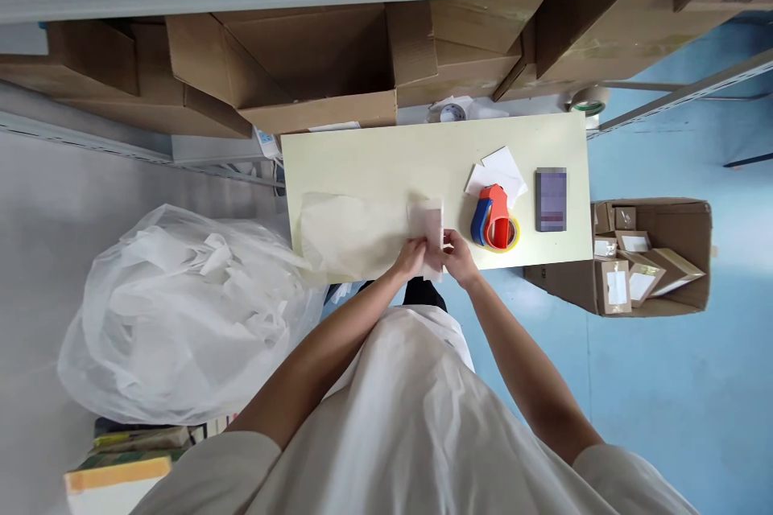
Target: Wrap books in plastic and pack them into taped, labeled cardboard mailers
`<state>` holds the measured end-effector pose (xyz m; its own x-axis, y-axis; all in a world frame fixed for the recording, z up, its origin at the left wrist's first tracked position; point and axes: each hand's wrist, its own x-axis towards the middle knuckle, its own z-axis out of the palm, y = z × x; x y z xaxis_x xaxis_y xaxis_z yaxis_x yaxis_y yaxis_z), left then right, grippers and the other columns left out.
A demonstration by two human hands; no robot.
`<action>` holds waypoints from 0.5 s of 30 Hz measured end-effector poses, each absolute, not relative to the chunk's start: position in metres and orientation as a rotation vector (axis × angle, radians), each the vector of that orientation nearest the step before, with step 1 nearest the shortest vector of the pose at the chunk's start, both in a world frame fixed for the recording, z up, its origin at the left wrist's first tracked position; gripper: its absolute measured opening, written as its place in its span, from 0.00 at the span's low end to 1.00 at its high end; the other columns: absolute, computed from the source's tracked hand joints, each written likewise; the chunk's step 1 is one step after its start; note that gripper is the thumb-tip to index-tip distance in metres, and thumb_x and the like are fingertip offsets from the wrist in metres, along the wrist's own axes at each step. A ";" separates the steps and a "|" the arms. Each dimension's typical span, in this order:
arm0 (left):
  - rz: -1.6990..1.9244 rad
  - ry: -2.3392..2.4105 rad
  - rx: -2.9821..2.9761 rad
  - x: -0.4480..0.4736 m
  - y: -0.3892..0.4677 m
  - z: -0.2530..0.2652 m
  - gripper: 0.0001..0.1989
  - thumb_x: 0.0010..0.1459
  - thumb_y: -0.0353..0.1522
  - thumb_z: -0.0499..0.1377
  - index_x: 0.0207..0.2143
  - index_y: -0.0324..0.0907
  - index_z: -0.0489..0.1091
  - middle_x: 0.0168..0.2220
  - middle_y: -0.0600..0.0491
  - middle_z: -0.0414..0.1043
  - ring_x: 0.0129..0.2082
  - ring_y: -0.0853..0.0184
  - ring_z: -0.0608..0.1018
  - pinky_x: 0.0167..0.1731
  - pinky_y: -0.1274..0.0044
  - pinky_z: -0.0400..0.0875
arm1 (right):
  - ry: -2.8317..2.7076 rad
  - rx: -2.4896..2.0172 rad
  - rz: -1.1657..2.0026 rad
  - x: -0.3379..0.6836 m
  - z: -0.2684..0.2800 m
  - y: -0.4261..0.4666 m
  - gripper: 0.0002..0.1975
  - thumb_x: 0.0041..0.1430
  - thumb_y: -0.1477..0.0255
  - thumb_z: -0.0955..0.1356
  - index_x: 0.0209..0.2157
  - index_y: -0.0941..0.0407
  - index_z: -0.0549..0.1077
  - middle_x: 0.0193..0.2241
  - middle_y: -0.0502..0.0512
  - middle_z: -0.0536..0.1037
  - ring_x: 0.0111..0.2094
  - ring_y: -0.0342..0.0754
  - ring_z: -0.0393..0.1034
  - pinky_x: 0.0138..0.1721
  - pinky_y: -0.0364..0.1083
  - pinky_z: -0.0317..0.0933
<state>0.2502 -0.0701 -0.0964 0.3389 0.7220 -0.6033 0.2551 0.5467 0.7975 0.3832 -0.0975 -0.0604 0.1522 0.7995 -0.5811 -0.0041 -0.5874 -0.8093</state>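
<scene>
Translucent white flat packet [433,221] over the right end of a thin whitish sheet [356,229], at the near edge of the pale cream tabletop [374,161], seemingly pinched by both left hand [411,257] and right hand [458,259]. Likely to unfold or skew with a loosened pinch, or slide off with uneven pull. In the way of any rightward sweep: red-and-blue tape dispenser [493,201], white rectangular cards [503,169] just behind. Farther right, blurred dark purple rectangular object [551,199] and open brown cardboard carton [676,221]; leftward, bulging clear plastic bag [181,330].
</scene>
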 end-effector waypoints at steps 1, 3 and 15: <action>0.385 1.231 0.931 0.246 -0.068 -0.094 0.17 0.59 0.38 0.49 0.37 0.39 0.73 0.35 0.48 0.76 0.39 0.61 0.76 0.40 0.70 0.71 | -0.788 -1.746 1.533 0.376 -0.062 -0.095 0.21 0.42 0.65 0.71 0.41 0.54 0.67 0.31 0.48 0.72 0.24 0.41 0.64 0.24 0.43 0.62; 0.419 1.225 0.793 0.233 -0.063 -0.087 0.20 0.61 0.42 0.48 0.42 0.38 0.72 0.37 0.47 0.76 0.38 0.62 0.77 0.37 0.70 0.71 | -0.824 -1.753 1.571 0.360 -0.067 -0.091 0.24 0.42 0.63 0.72 0.43 0.53 0.66 0.32 0.48 0.71 0.23 0.40 0.64 0.24 0.43 0.62; 0.455 1.549 1.094 0.179 -0.062 -0.092 0.20 0.58 0.46 0.52 0.36 0.39 0.71 0.35 0.47 0.74 0.41 0.59 0.74 0.41 0.71 0.68 | -1.009 -2.110 1.072 0.346 -0.107 -0.108 0.25 0.48 0.66 0.68 0.49 0.57 0.67 0.46 0.64 0.70 0.43 0.54 0.68 0.44 0.56 0.66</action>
